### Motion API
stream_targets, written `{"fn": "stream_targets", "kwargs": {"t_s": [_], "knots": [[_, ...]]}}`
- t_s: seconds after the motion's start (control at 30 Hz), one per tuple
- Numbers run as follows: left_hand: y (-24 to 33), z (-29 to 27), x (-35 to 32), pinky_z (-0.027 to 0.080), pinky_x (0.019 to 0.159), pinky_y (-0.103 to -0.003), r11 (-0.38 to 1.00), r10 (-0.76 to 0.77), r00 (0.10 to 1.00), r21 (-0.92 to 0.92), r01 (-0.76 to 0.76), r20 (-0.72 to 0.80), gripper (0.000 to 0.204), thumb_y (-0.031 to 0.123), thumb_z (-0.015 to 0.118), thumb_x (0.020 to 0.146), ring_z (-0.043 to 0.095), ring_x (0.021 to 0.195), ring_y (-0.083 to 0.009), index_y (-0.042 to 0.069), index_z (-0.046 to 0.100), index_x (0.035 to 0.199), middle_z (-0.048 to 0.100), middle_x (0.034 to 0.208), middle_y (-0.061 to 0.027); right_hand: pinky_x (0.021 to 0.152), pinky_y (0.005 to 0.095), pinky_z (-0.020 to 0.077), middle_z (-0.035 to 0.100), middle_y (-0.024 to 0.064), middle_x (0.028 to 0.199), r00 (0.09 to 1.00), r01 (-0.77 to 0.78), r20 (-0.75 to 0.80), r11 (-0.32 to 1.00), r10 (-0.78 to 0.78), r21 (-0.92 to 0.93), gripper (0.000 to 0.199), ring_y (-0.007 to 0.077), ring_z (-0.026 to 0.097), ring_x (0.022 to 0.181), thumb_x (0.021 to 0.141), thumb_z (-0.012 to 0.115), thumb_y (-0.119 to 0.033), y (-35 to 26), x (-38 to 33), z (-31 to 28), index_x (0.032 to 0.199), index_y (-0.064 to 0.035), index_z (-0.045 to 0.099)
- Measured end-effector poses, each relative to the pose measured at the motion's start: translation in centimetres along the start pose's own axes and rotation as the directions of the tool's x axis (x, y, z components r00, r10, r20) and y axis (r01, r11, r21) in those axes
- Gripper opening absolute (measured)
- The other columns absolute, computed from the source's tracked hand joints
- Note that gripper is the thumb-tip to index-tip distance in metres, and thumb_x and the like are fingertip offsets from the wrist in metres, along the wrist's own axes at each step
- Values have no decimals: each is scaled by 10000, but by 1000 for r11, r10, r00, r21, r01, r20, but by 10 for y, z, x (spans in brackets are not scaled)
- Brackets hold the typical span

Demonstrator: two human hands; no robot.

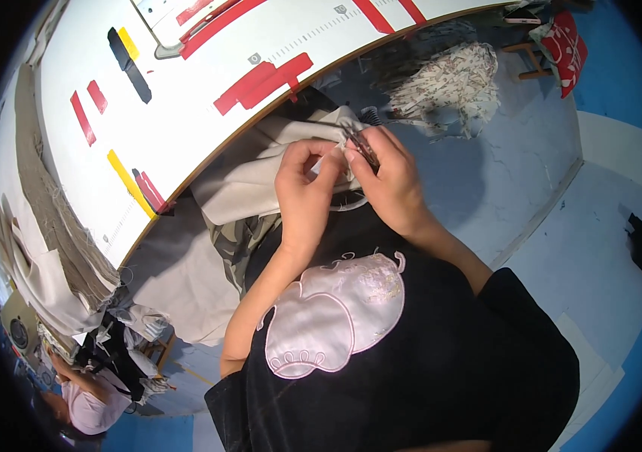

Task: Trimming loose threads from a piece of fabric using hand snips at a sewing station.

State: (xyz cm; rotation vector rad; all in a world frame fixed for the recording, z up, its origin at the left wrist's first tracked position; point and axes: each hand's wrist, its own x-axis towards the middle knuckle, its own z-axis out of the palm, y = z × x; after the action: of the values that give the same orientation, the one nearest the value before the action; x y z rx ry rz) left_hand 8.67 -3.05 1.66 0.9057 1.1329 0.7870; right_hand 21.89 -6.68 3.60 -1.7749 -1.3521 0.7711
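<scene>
Close together over my lap, both hands work at the edge of a beige cloth [242, 192]. My left hand [306, 188] is closed, thumb and fingers pinching the cloth's edge. In my right hand [392, 177] is a small dark pair of thread snips [360, 145], its tips pointing up and away from me. The snips are right beside the pinched edge; whether the blades touch it is too small to tell. The cloth hangs in folds from under the table's edge down across my lap, and its part beneath my fingers is hidden.
A white sewing table [185, 113] with red, yellow and black tape marks curves across the front left. More beige cloth [42, 264] drapes over its left end. A patterned fabric heap [449, 87] lies ahead on the right. Another person [91, 399] is at lower left.
</scene>
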Motion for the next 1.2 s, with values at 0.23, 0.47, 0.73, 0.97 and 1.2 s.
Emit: {"fn": "stream_targets", "kwargs": {"t_s": [0.23,0.47,0.73,0.97,1.2], "knots": [[0,-1,-2,462,657,-219,976,-102,993,-197,89,-57,63,62,659,922,544,718,-70,5,641,943,602,828,-7,678,408,493,582,164,870,988,34,-151,999,-32,10,128,360,600,767,873,658,-23,-4,3,10,947,18,561],[1,-8,1,506,757,-226,940,-189,978,-273,206,89,113,48,647,929,627,802,-97,-11,649,1026,675,917,-31,704,398,500,608,182,907,986,-124,-91,984,137,130,182,358,611,785,900,635,-52,0,-5,1,1049,6,548],[4,-3,-1,501,789,-223,970,-116,990,-205,131,81,139,49,623,948,631,833,-82,-13,635,1072,687,905,-41,594,318,464,614,121,833,1000,-21,4,1000,21,23,141,168,576,634,948,587,-45,-11,-22,-9,1073,8,549],[-1,-1,-2,513,794,-227,990,-31,996,-135,41,80,139,25,627,943,636,851,-94,-26,628,1072,655,927,-44,607,378,453,597,144,862,973,-214,106,972,203,99,132,263,566,697,946,556,-37,-9,-22,-8,1063,6,514],[0,-2,-1,520,812,-232,995,-20,997,-98,28,74,130,13,622,943,642,865,-107,-44,625,1059,632,982,-54,725,471,488,618,227,940,966,-238,125,967,226,88,151,431,615,852,924,553,-36,-8,-22,-7,1058,10,503]]}}
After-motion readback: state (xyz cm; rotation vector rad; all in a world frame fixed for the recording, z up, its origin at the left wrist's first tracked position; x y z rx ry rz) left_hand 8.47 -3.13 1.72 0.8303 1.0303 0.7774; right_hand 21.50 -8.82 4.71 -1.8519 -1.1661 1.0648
